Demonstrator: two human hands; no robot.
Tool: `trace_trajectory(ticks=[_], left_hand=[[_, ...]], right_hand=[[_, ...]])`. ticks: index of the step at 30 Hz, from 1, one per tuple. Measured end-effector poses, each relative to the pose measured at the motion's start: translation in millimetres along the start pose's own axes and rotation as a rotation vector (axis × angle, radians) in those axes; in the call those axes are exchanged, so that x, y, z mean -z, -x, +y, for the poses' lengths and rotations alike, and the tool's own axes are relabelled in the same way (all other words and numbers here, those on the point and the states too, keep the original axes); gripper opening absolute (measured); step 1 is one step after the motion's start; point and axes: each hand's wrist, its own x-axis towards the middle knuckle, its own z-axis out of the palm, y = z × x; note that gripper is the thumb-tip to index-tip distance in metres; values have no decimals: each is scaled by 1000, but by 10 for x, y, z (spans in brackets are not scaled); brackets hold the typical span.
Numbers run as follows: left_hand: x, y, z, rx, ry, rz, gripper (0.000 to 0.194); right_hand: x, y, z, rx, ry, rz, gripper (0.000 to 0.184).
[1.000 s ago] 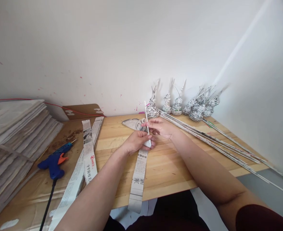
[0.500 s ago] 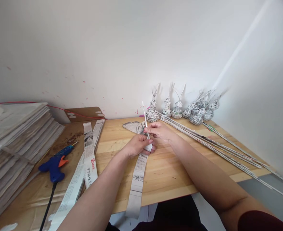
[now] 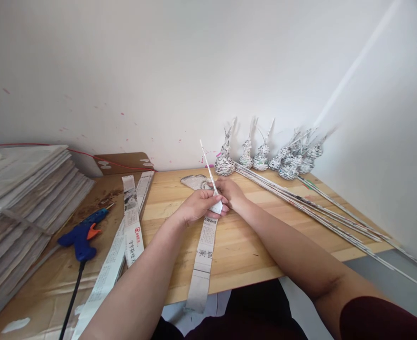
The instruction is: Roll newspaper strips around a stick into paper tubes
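Note:
A long newspaper strip [image 3: 203, 259] runs from my left hand [image 3: 203, 205] down over the table's front edge. Its upper end is rolled into a thin paper tube [image 3: 208, 163] that points up and slightly left. My left hand is closed on the rolled part, thumb on top. Just behind it, my right hand [image 3: 232, 194] reaches past the tube, by a crumpled grey mesh cloth [image 3: 192, 181] on the table. The right fingertips are partly hidden behind the tube and left hand, so I cannot tell whether they touch the cloth.
Several woven paper gourd shapes [image 3: 224, 165] stand along the wall. Long paper rods [image 3: 300, 203] lie on the right. Left are cut newspaper strips [image 3: 132, 222], a blue glue gun [image 3: 82, 236] with its cord, and a tall stack of newspapers [image 3: 27, 198] on cardboard.
My right hand has let go of the paper tube and moved down behind it, toward the cloth. The tube now leans further left in my left hand. The view has shifted slightly.

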Motion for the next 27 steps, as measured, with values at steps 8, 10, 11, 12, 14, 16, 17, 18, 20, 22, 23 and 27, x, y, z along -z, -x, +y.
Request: trace_trajectory(ticks=[8, 10, 11, 12, 14, 16, 17, 18, 20, 22, 23, 27], left_hand=[[-24, 13, 6, 16, -6, -8, 49], [-19, 6, -3, 18, -7, -6, 50], [-15, 1, -9, 18, -7, -5, 50], [-10, -5, -16, 15, -8, -8, 50], [1, -17, -29, 12, -8, -13, 50], [9, -24, -36, 18, -7, -15, 52], [10, -25, -36, 23, -5, -12, 52], [11, -24, -34, 28, -3, -10, 53], [11, -19, -25, 34, 1, -8, 53], [13, -13, -15, 34, 4, -14, 51], [15, -10, -12, 32, 4, -19, 50], [18, 2, -8, 23, -14, -47, 48]], right_hand=[[-24, 17, -7, 34, 598, 392, 17], [-22, 17, 22, 98, 560, 357, 25], [-19, 13, 35, 140, 521, 320, 27], [-17, 8, 43, 177, 489, 281, 28], [-12, 0, 41, 217, 480, 229, 26], [-7, 8, 8, 221, 519, 210, 22], [-4, 21, -19, 217, 528, 201, 22], [2, 39, -50, 212, 515, 194, 23], [26, 83, -119, 216, 429, 190, 33], [70, 122, -191, 247, 339, 237, 41], [98, 136, -224, 264, 295, 280, 41], [196, 156, -316, 121, -96, 202, 39]])
